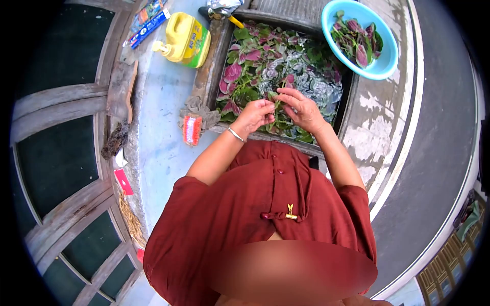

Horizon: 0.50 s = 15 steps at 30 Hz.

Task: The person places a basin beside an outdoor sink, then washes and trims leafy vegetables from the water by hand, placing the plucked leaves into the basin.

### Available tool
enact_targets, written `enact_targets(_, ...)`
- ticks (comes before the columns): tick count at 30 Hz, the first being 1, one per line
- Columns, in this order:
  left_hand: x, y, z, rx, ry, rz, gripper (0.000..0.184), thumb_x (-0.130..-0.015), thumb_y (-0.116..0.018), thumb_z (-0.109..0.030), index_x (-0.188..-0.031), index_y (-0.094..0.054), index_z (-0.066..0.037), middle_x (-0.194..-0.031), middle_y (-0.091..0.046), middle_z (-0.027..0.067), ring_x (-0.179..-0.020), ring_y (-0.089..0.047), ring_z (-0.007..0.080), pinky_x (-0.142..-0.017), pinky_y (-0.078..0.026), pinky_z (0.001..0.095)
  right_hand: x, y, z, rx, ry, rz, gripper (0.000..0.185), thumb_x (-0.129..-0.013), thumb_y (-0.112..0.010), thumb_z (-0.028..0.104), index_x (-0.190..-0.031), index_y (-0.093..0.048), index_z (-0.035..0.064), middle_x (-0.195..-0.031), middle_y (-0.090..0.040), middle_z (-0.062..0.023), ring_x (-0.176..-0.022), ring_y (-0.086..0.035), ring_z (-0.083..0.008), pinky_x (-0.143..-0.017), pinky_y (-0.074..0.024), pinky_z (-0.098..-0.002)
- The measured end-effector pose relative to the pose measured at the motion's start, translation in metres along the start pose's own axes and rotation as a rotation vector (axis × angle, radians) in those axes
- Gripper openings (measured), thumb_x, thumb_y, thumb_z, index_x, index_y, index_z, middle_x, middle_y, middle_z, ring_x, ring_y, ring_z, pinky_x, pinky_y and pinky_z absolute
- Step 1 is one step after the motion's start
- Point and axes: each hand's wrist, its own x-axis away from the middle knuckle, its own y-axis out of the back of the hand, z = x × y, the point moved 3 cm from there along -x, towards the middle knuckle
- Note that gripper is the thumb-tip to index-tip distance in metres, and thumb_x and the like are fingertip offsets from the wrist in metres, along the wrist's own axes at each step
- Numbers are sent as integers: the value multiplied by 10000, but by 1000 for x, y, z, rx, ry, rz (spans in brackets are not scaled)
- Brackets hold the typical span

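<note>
A stone sink (pixel 343 102) in front of me is filled with water and purple-and-green amaranth leaves (pixel 258 56). Over its near side, my left hand (pixel 253 117) pinches a small green amaranth sprig (pixel 276 106) between thumb and fingertips. Curled around the upper part of the same sprig, my right hand (pixel 303 110) has its fingertips against the leaf. Both hands are above the floating leaves, close together. A light blue basin (pixel 392 61) holding more amaranth stands at the sink's far right corner.
Left of the sink, a yellow pump bottle (pixel 181 38) stands on the pale blue ledge (pixel 163 92). A red-bristled scrub brush (pixel 192 129) and a grey rag (pixel 201 109) lie by the sink's near left corner. A blue toothpaste-like box (pixel 148 29) lies farther back.
</note>
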Motion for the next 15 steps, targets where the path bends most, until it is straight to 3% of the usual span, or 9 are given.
enact_targets(1, -1, 0, 2, 37, -23, 43, 89, -891, -592, -157, -934, -570, -83, -788, -565, -18, -681, -565, 97, -721, -521, 302, 3, -8, 0, 1, 16, 54, 389, -760, -626, 46, -1132, -573, 149, -1175, -557, -50, -949, -609, -269, -768, -523, -340)
enact_targets(7, 0, -3, 10, 190, -45, 72, 72, -891, -592, -150, -920, -569, -89, -757, -546, -38, -652, -536, 71, -714, -511, 288, 10, -22, -2, 71, 46, -134, 293, -737, -665, 61, -1023, -604, 80, -1036, -611, -61, -917, -613, -259, -757, -519, -339)
enact_targets(12, 7, -12, 8, 267, -51, 10, 74, -890, -593, -147, -921, -567, -85, -752, -535, -42, -633, -519, 61, -701, -513, 285, 10, -19, -1, 136, 100, -207, 201, -736, -672, 67, -921, -594, 73, -929, -611, -56, -780, -619, -251, -656, -514, -348)
enact_targets(15, 3, -11, 8, 197, -108, -39, 81, -889, -592, -138, -930, -564, -74, -761, -537, -38, -633, -516, 56, -695, -517, 282, 17, -30, -11, 69, -27, -164, 194, -749, -668, 75, -927, -589, 72, -906, -617, -72, -726, -618, -258, -629, -509, -338)
